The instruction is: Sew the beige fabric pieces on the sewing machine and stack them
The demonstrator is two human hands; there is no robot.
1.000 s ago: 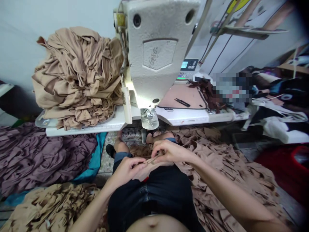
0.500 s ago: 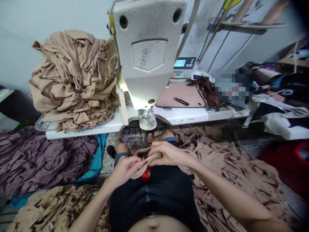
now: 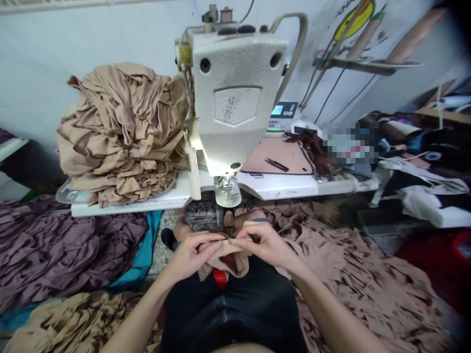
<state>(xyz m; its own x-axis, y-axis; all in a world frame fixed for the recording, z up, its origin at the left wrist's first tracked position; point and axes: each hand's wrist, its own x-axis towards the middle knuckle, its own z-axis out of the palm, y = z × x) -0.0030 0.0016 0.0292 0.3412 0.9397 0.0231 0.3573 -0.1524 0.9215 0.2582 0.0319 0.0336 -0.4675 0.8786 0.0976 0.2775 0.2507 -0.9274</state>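
There is one left hand, one right hand and one sewing machine. One pair of snips and one tan heap lie far; one purple heap lies left.

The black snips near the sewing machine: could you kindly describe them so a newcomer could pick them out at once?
Right of the sewing machine, find the pink mat. The snips lie on it, slim and dark, the only tool there, left of the brown fabric strips.

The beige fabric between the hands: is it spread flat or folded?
Folded: the beige fabric is gathered between the left hand and the right hand, and its loose folds hang below them.
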